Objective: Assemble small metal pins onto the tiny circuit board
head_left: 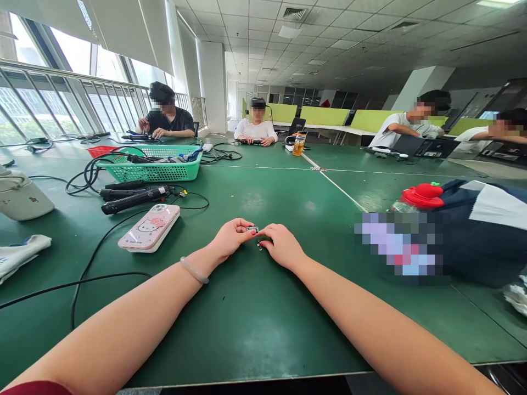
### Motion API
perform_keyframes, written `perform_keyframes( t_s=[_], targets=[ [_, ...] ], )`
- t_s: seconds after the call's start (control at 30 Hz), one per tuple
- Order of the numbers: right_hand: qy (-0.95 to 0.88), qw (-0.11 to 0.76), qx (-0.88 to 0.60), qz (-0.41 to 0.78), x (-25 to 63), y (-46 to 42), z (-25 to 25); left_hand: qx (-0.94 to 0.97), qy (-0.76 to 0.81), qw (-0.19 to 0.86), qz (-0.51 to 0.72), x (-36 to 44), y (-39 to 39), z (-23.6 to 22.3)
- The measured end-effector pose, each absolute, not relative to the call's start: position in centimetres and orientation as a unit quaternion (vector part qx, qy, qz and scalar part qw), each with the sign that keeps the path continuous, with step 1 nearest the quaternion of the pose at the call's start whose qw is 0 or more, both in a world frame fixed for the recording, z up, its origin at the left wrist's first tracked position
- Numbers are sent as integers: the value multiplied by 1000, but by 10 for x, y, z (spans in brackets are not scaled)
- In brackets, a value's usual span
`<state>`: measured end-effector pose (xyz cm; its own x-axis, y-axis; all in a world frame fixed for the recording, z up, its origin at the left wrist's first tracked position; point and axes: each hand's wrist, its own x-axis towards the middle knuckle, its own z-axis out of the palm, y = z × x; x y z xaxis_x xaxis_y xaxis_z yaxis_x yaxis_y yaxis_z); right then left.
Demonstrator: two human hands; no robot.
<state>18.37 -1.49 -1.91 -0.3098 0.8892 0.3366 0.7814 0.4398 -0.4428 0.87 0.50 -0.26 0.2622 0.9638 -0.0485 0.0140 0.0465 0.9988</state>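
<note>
My left hand [231,239] is closed in a pinch on a small silver-and-dark piece [252,229], held just above the green table. My right hand [283,247] is closed too, its index fingertip reaching the edge of that piece. By the right thumb is a second part, a small shiny metal piece [259,246], apparently pinched there. Both parts are too small to name. Whether they are joined is hidden by the fingers. A pale bangle [194,271] circles my left wrist.
On the green table [255,323], a pink phone [150,227] lies left of my hands. Behind it are black handheld devices [138,198], cables and a green basket [156,171]. A red-lidded bottle [423,196] and dark bag [483,236] stand right. Several people sit around the table.
</note>
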Motion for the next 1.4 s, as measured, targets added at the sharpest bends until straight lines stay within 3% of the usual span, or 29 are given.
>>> perform_keyframes(
  t_s=[0.17, 0.4, 0.7, 0.97, 1.27, 1.4],
  targets=[
    [-802, 217, -549, 88, 179, -7, -20, 566, 441, 567, 405, 9, 6, -5],
    [-791, 229, -563, 63, 184, -6, -26, 597, 444, 552, 377, 10, 5, -6],
    [-776, 387, -492, 75, 177, -20, -12, 650, 461, 505, 332, 10, 4, -7],
    [-814, 353, -460, 45, 173, -21, -16, 665, 459, 498, 315, 10, 3, -7],
    [-778, 391, -489, 46, 185, -24, -13, 578, 444, 574, 373, 8, 3, 1],
    [-782, 328, -524, 78, 185, -25, -13, 557, 439, 587, 390, 4, 6, 2]
  ],
)
